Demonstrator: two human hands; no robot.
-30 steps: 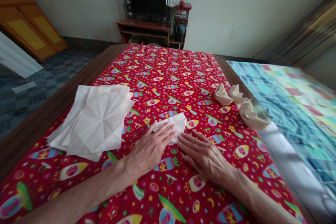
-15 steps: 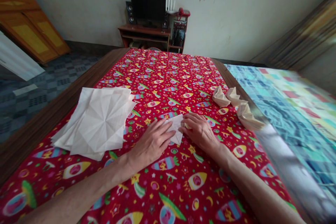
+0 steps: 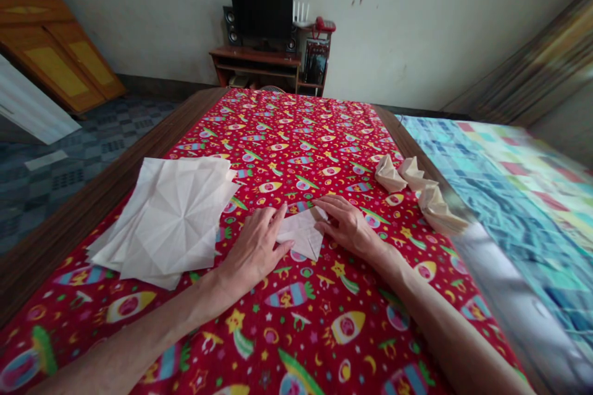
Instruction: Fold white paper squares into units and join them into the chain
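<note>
A small folded white paper (image 3: 301, 234) lies on the red patterned tablecloth (image 3: 296, 136) in front of me. My left hand (image 3: 254, 247) rests flat on the paper's left part, fingers stretched forward and holding it down. My right hand (image 3: 347, 225) is at the paper's upper right corner, its fingers curled and pinching that edge. To the left lies a stack of creased white paper sheets (image 3: 169, 216).
Several folded beige paper pieces (image 3: 414, 188) sit near the table's right edge. A bed with a blue patchwork cover (image 3: 509, 197) adjoins on the right. Beyond the table stands a desk with a monitor (image 3: 262, 12) and speakers. A wooden cabinet (image 3: 55, 49) leans at far left.
My right hand moved from lying flat beside the paper up to its upper right corner and closed on the edge. My left hand slid left along the paper, which has turned slightly.
</note>
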